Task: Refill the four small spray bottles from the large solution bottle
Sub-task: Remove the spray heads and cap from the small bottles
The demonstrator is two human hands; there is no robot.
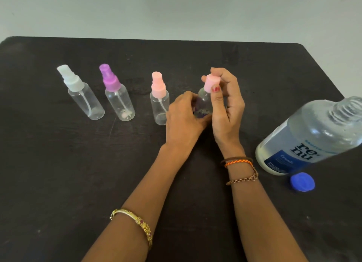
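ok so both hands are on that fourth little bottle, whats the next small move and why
Probably twist the pink spray cap off. The right hand pinches that cap while the left hand grips the small spray bottle body. The large solution bottle already stands open, its blue cap on the table, so only this cap seems to block pouring.

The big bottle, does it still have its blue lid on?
No, the big bottle has a bare threaded neck, and its blue lid lies on the table beside it.

Both hands meet over the surface (58, 163)

Left hand (183, 118) curls in a grip; right hand (225, 108), just beside it, pinches with thumb and fingertips, forearms converging.
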